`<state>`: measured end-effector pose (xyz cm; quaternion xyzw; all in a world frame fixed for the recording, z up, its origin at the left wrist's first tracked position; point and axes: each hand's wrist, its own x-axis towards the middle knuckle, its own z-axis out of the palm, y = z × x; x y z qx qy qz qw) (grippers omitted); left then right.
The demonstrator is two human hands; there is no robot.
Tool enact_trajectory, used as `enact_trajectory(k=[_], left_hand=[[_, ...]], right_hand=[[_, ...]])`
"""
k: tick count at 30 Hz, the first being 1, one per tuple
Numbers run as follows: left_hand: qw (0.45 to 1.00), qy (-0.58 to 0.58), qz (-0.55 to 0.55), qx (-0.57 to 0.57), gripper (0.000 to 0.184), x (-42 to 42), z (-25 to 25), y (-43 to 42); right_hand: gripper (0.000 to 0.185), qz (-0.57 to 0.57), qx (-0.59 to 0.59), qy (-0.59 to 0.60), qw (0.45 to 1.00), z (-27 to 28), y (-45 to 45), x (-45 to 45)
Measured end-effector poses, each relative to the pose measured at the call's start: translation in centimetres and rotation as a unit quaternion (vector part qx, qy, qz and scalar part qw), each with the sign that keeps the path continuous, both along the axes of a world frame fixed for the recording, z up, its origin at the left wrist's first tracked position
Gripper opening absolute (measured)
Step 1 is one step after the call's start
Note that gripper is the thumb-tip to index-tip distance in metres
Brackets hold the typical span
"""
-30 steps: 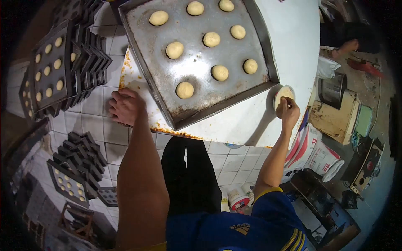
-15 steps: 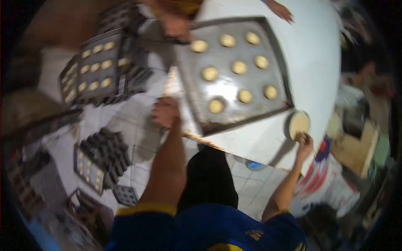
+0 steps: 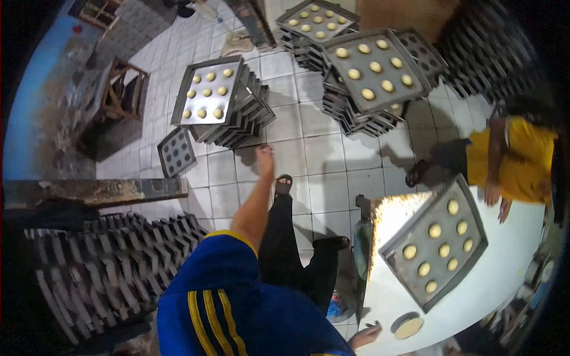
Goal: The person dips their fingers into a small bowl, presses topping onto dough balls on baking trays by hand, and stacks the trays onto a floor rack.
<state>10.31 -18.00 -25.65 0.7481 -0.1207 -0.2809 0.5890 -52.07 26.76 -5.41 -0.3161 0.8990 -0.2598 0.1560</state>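
My left hand point(image 3: 265, 159) is held out over the tiled floor, just right of a stack of baking trays point(image 3: 249, 113). It is small in view, holds nothing I can see, and its fingers look loosely apart. At the table's near edge, my right hand point(image 3: 367, 336) has its fingers apart and nothing in them. Beside it sits a round dish point(image 3: 409, 326) with a pale tan filling; hand and dish do not touch. Beyond the dish, a metal baking tray point(image 3: 396, 240) with several round dough pieces point(image 3: 444, 250) lies on the white table point(image 3: 380, 291).
More stacked trays with dough point(image 3: 377, 89) stand ahead on the tiles. Many trays point(image 3: 119, 261) are piled at the left, behind a worn beam point(image 3: 142, 188). A wooden stand point(image 3: 122, 95) is further off. Another person in a yellow top point(image 3: 516, 157) stands across the table.
The view has swung left, toward the floor stacks. My left hand has left the table edge and reaches toward a stack. My right hand has come away from the dish. The other person's hand is off the tray.
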Motion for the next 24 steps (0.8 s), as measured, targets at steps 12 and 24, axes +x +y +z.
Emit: enact_trajectory(k=[12,24], left_hand=[[0.897,0.391,0.161,-0.126,0.059,41.2,-14.7,-7.1],[0.965,0.16,0.202,-0.043,0.013,41.3,-9.7,2.0]], right_hand=[[0.029,0.412,0.181,-0.029,0.893,-0.1,-17.0,27.8],[0.023,0.219,0.062,-0.098,0.969,2.9,-20.6,30.7]])
